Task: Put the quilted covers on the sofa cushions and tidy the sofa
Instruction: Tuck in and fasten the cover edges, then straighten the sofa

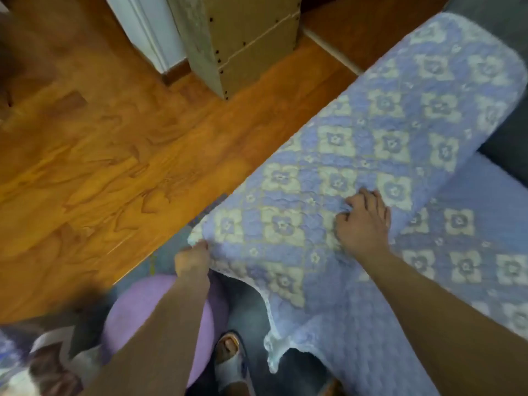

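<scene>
A lilac quilted cover [380,130] with cream flower squares lies draped over the sofa's armrest, running from the upper right down to the middle. My left hand [192,260] pinches the cover's near corner at its scalloped edge. My right hand [364,221] presses flat on top of the cover, fingers spread and bunching the fabric a little. A second patterned cover [468,252] lies over the seat at the right. Bare grey sofa [505,144] shows behind the armrest at the far right.
Orange wooden floor [114,167] fills the left. A cardboard-coloured box [243,44] stands at the top centre beside a white door frame [148,32]. A purple round cushion [168,318] sits under my left arm, and my slippered foot [228,361] is below. Blurred cloth lies bottom left.
</scene>
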A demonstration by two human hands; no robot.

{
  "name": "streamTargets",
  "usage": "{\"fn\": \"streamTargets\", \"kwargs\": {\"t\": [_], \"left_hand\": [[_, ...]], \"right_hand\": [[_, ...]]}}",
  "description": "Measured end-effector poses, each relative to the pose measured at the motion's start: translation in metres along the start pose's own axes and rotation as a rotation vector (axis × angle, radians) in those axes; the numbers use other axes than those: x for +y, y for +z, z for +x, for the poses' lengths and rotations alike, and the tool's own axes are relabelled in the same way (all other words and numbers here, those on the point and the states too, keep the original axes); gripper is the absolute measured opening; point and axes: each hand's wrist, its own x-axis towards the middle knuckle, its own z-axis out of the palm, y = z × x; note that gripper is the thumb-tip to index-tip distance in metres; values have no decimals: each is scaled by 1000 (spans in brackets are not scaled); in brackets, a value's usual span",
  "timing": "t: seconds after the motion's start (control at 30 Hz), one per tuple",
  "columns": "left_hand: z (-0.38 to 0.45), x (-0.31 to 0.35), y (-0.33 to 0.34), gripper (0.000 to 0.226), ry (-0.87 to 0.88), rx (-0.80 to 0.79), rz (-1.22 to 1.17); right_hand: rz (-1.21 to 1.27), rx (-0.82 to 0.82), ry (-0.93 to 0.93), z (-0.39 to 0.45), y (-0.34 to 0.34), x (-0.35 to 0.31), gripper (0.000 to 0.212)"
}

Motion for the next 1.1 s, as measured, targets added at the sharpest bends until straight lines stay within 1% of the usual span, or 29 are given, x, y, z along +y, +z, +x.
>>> {"fn": "streamTargets", "kwargs": {"t": [0.03,0.07,0.1,0.13,0.17,0.2,0.23,0.27,0.3,0.33,0.4,0.43,0.47,0.5,0.53,0.6,0.63,0.73,0.77,0.8,0.87,0.9,0.93,0.97,1.0,1.07,1.1], "left_hand": [[10,10,0,34,-5,30,153],[17,18,1,43,12,65,244],[17,32,3,47,94,88,306],[9,50,7,45,256,132,353],[-3,63,16,41,485,131,463],[-12,78,33,39,741,97,533],[-22,94,56,40,948,10,604],[-33,107,78,45,1086,-104,683],[-37,118,99,50,1195,-218,812],[-43,124,118,53,1295,-287,957],[-52,139,164,58,1474,-334,1187],[-59,147,180,60,1496,-335,1238],[-63,157,202,62,1506,-335,1276],[-68,168,220,64,1532,-334,1299],[-74,180,240,66,1584,-326,1311],[-81,209,280,69,1636,-404,1375],[-85,220,294,70,1639,-437,1381],[-99,276,364,69,1705,-457,1398],[-101,295,392,67,1723,-459,1409],[-102,309,411,64,1751,-418,1416],[-109,348,464,55,1920,-330,1302],[-115,369,490,48,2003,-303,1209],[-123,389,515,41,2048,-282,1095],[-130,410,539,36,2036,-271,995],[-127,428,555,32,1926,-293,915],[-118,461,581,33,1611,-396,842],[-107,477,591,39,1456,-458,855]], "right_hand": [[-7,-32,9,3,-6,-3,43],[-16,-57,10,5,-10,-4,44],[-37,-67,15,6,-15,-5,47],[-66,-66,7,8,-19,-5,49],[-90,-63,-1,11,-22,-5,47],[-99,-50,4,18,-26,-2,43],[-99,-40,11,26,-32,1,38],[-96,-39,4,35,-35,1,35],[-88,-45,-10,43,-40,2,31],[-62,-40,-21,51,-43,2,26],[43,20,29,74,-54,14,21],[72,75,54,84,-59,20,24],[68,161,73,100,-63,32,31],[60,206,114,117,-69,45,41],[69,210,183,136,-76,61,51],[98,170,309,172,-88,87,63],[98,143,341,182,-93,94,64],[148,95,420,229,-102,112,64],[162,94,439,242,-106,116,64],[166,92,450,246,-108,118,64],[152,125,490,269,-116,124,63],[153,159,517,283,-122,127,63],[162,204,549,298,-127,132,62],[155,275,577,316,-134,139,59],[167,347,595,335,-138,145,53],[257,579,640,361,-157,167,35],[376,678,695,374,-171,179,28]]}}
